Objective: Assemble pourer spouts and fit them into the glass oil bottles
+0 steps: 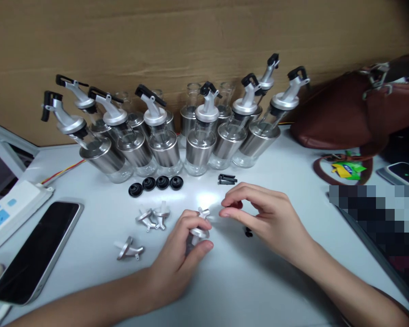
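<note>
My left hand (pixel 187 247) grips a silver pourer spout (pixel 200 233) between thumb and fingers, its narrow end pointing up. My right hand (pixel 264 215) is just to the right of it, apart from the spout, with thumb and index finger drawn together at the tips. Whatever small thing they may pinch cannot be made out. Beneath the right hand lie tiny black parts (pixel 248 232), partly hidden. Three loose silver spouts (pixel 129 250) rest left of my left hand. Black levers (pixel 227 179) lie beyond the right fingers, and several round black stoppers (pixel 162 182) form a row farther left.
Glass bottles with steel sleeves (pixel 200 147) stand along the cardboard wall (pixel 191 41), several topped with spouts and black levers. A phone (pixel 37 252) and a power strip (pixel 17 215) lie left. A brown bag (pixel 347 109) and a green-yellow packet (pixel 349 170) are right.
</note>
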Action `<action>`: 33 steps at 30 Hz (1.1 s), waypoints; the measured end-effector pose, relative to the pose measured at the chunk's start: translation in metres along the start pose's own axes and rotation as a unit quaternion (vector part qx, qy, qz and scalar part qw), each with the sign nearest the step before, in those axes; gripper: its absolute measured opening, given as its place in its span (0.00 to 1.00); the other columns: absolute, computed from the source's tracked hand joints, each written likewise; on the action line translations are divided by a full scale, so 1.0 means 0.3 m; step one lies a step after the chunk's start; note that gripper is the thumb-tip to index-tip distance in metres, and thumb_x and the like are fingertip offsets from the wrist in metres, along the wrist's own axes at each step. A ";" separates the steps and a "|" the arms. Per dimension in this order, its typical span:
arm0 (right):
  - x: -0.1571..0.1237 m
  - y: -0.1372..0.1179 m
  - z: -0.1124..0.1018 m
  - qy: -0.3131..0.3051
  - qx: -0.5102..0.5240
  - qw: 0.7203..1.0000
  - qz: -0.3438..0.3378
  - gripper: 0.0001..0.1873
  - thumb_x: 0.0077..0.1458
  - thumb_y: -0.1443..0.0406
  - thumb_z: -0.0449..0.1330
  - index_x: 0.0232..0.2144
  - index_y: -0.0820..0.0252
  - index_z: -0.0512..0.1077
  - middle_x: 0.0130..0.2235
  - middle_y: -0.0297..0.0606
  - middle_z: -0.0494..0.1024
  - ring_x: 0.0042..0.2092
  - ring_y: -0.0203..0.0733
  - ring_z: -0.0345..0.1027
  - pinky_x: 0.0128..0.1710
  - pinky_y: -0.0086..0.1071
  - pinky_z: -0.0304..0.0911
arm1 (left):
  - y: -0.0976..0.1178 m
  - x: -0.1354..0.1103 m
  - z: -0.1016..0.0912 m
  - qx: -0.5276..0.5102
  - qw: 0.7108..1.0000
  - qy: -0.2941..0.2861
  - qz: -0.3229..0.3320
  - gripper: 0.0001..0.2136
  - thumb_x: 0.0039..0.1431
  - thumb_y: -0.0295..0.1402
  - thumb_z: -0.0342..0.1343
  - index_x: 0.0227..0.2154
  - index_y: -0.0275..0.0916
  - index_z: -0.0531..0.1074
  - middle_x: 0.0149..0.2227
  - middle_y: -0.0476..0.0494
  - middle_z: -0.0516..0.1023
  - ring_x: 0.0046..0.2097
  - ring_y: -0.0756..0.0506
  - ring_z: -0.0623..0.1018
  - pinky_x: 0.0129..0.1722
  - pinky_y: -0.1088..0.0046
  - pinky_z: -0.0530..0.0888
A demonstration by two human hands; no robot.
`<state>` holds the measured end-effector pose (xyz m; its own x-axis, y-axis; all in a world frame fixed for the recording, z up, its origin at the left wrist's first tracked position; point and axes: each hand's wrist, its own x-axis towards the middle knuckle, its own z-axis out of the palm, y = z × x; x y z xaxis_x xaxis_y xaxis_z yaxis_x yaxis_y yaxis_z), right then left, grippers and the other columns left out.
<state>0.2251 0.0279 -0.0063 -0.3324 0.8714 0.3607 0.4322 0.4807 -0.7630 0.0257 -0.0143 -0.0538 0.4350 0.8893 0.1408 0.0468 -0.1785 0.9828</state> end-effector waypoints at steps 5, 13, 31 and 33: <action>-0.001 -0.003 0.003 0.018 0.030 0.999 -0.004 0.09 0.55 0.73 0.63 0.38 0.58 0.77 0.36 0.36 0.78 0.36 0.35 0.72 0.34 0.26 0.68 | 0.003 -0.006 0.004 0.008 1.000 -0.004 -0.013 0.12 0.66 0.24 0.47 0.46 0.50 0.60 0.42 0.48 0.61 0.41 0.47 0.67 0.42 0.69 0.64; -0.001 -0.001 0.007 -0.011 0.029 1.000 0.000 0.11 0.59 0.73 0.58 0.39 0.57 0.77 0.39 0.39 0.77 0.40 0.39 0.73 0.39 0.31 0.69 | 0.010 -0.002 -0.002 0.020 0.999 -0.017 0.043 0.12 0.67 0.23 0.45 0.46 0.48 0.60 0.41 0.47 0.64 0.41 0.47 0.69 0.42 0.68 0.67; -0.012 -0.029 0.006 -0.055 0.124 0.991 0.013 0.05 0.58 0.71 0.60 0.33 0.58 0.77 0.34 0.36 0.79 0.36 0.37 0.74 0.35 0.29 0.69 | 0.018 -0.003 -0.003 0.072 0.992 -0.024 0.104 0.09 0.69 0.27 0.43 0.48 0.46 0.60 0.41 0.44 0.67 0.43 0.45 0.69 0.44 0.67 0.69; -0.007 -0.035 0.002 -0.063 0.139 0.988 0.027 0.07 0.58 0.70 0.60 0.33 0.57 0.78 0.34 0.37 0.80 0.35 0.38 0.74 0.36 0.30 0.69 | 0.020 -0.003 -0.004 0.075 0.991 -0.022 0.107 0.09 0.69 0.28 0.42 0.48 0.47 0.60 0.40 0.44 0.67 0.43 0.45 0.69 0.43 0.66 0.69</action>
<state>0.2206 0.0210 0.0006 -0.4241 0.8678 0.2591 0.2115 0.3731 -0.9034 0.0245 -0.0156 -0.0479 0.4878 0.8058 0.3357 0.0802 -0.4243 0.9020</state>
